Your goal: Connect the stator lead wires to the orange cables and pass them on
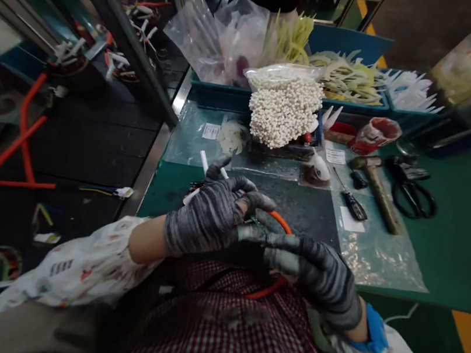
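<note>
Both my hands wear grey striped gloves and meet at the near edge of the green table (464,246). My left hand (212,214) is closed around a bundle of wires with a white tube (203,161) sticking up from its fingers. My right hand (314,271) is closed too, its fingers pinching the orange cable (281,223) that loops between the two hands and down over my lap.
A clear bag of small white parts (283,110) stands behind the hands. A hammer (377,189), a screwdriver (351,201), black scissors (413,188) and a red tape roll (376,135) lie to the right. Blue bins (344,101) hold yellowish sleeves. Orange cables (17,156) hang at left.
</note>
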`<action>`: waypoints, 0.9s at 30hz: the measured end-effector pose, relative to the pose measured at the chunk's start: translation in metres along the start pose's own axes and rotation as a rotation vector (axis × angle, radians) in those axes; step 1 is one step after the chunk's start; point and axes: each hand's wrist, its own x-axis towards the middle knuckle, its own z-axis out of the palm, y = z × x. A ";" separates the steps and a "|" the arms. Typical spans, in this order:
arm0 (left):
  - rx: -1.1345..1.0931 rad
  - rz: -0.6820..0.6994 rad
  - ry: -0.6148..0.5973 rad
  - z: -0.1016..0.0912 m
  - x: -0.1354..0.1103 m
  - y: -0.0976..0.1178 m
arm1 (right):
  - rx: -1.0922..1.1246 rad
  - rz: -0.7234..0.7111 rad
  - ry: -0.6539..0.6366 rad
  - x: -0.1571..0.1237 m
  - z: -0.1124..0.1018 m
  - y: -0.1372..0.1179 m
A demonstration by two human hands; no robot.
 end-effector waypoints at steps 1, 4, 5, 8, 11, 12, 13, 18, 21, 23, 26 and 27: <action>0.009 0.015 0.090 0.001 -0.005 0.003 | -0.025 -0.069 0.027 0.001 0.000 0.001; 0.045 0.037 0.215 0.008 -0.026 0.015 | -0.114 -0.208 0.066 -0.001 -0.002 0.005; 0.066 0.046 0.206 0.011 -0.034 0.020 | -0.144 -0.210 0.070 -0.003 -0.002 0.006; 0.131 0.040 0.211 0.023 -0.046 0.028 | -0.189 -0.156 0.096 -0.008 0.003 0.009; 0.115 -0.002 0.285 0.038 -0.042 0.029 | -0.038 -0.091 0.247 -0.003 0.022 0.014; 0.109 -0.010 0.309 0.042 -0.039 0.029 | 0.056 -0.072 0.356 0.003 0.032 0.016; 0.114 -0.014 0.331 0.045 -0.037 0.028 | 0.158 -0.058 0.481 0.010 0.042 0.018; 0.198 0.067 0.299 0.033 -0.055 0.020 | 0.536 -0.015 0.803 0.044 0.088 0.026; 0.070 0.045 0.282 0.006 -0.076 -0.006 | 0.690 0.040 0.691 0.049 0.102 0.028; -0.133 -0.138 0.358 -0.010 -0.077 -0.040 | 0.704 -0.005 0.597 0.047 0.105 0.030; -0.111 -0.338 0.328 -0.010 -0.049 -0.106 | 0.623 -0.089 0.423 0.040 0.102 0.035; -0.062 -0.384 0.212 -0.003 -0.033 -0.128 | 0.593 -0.102 0.350 0.038 0.099 0.037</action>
